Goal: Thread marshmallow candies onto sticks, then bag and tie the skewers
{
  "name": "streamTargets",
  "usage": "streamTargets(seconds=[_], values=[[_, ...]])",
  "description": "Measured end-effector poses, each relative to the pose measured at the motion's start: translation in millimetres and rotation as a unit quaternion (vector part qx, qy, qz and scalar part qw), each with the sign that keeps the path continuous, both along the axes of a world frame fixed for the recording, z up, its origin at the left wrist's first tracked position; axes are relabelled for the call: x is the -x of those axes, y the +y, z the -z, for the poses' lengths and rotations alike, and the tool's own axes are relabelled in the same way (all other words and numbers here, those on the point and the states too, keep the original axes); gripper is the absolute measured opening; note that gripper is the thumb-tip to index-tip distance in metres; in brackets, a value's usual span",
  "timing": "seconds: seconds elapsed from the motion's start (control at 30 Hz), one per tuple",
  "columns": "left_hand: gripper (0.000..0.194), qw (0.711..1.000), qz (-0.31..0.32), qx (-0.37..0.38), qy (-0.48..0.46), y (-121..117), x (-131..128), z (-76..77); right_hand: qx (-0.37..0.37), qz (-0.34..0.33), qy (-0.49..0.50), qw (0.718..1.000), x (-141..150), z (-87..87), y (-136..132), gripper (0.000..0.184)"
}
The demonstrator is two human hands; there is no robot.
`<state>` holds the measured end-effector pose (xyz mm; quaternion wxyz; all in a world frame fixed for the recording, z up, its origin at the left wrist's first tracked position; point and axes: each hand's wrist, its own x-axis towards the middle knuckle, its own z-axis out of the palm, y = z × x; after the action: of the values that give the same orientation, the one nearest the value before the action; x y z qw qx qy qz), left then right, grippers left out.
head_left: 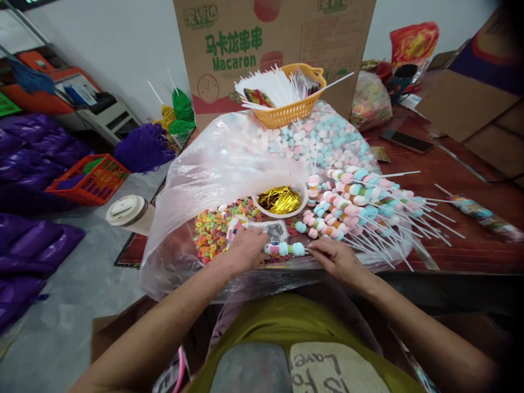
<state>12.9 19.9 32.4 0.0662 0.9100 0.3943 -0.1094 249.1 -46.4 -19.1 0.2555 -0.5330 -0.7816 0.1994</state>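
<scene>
Low over the near edge of the plastic sheet, a marshmallow skewer (289, 249) lies sideways between my hands. My right hand (333, 258) pinches its stick just past the blue marshmallow at the right end. At the other end, my left hand (246, 248) curls its fingers round the skewer's left part, which they partly hide. Right behind that hand lie printed clear wrappers (276, 229). Colourful gummy rings (210, 229) spread to the left, and a white bowl (305, 199) of gold twist ties (280, 200) stands behind the wrappers. Several finished marshmallow skewers (347, 202) are piled beyond my right hand.
Loose pastel marshmallows (327, 134) cover the back of the plastic sheet (196, 158). A yellow basket (282, 113) of white sticks stands before a large carton (278, 38). On the right lie a phone (407, 141) and a wrapped skewer (485, 214). A lidded cup (129, 212) stands left.
</scene>
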Motion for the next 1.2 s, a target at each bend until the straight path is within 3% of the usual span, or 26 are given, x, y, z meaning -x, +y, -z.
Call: streamTargets(seconds=[0.1, 0.2, 0.3, 0.37, 0.43, 0.5, 0.6, 0.7, 0.8, 0.9, 1.03, 1.2], values=[[0.029, 0.992, -0.01, 0.111, -0.054, 2.2, 1.6, -6.7, -0.015, -0.051, 0.038, 0.998, -2.7, -16.8, 1.1, 0.025], [0.026, 0.964, 0.002, 0.235, -0.122, 3.2, 2.0, -17.2, -0.189, -0.036, -0.068, 0.979, -5.1, -39.3, 1.6, 0.019], [0.031, 0.898, 0.012, 0.402, -0.18, 2.0, -0.7, -24.8, -0.351, -0.038, -0.172, 0.92, -7.5, -64.4, 0.1, 0.013], [0.035, 0.848, 0.002, 0.491, -0.202, 0.7, -2.5, -28.3, -0.399, -0.074, -0.195, 0.893, -9.2, -78.5, -2.2, 0.018], [0.038, 0.824, -0.018, 0.524, -0.212, -0.5, -2.8, -31.5, -0.41, -0.101, -0.204, 0.883, -10.4, -86.8, -5.2, 0.02], [0.039, 0.829, -0.041, 0.513, -0.218, -1.5, -1.4, -34.5, -0.399, -0.122, -0.21, 0.884, -11.2, -88.1, -8.4, 0.019], [0.04, 0.864, -0.063, 0.452, -0.214, -3.1, 0.5, -38.2, -0.366, -0.14, -0.205, 0.897, -11.5, -82.3, -13.0, 0.015], [0.037, 0.915, -0.06, 0.338, -0.21, -6.8, -2.4, -41.7, -0.334, -0.129, -0.192, 0.914, -9.3, -78.1, -17.7, 0.014], [0.029, 0.967, -0.073, 0.198, -0.144, -13.1, -10.5, -44.6, -0.31, -0.104, -0.185, 0.927, -4.4, -80.7, -20.8, 0.017], [0.028, 0.985, -0.076, 0.118, -0.1, -19.6, -18.8, -44.2, -0.308, -0.075, -0.177, 0.932, 1.3, -85.5, -20.7, 0.018], [0.041, 0.968, -0.07, 0.19, -0.15, -23.7, -23.7, -40.5, -0.328, -0.065, -0.187, 0.924, 6.9, -90.0, -17.0, 0.019], [0.043, 0.925, -0.021, 0.322, -0.2, -21.0, -17.7, -46.1, -0.311, -0.122, -0.208, 0.919, 1.0, -97.7, -9.5, 0.024]])
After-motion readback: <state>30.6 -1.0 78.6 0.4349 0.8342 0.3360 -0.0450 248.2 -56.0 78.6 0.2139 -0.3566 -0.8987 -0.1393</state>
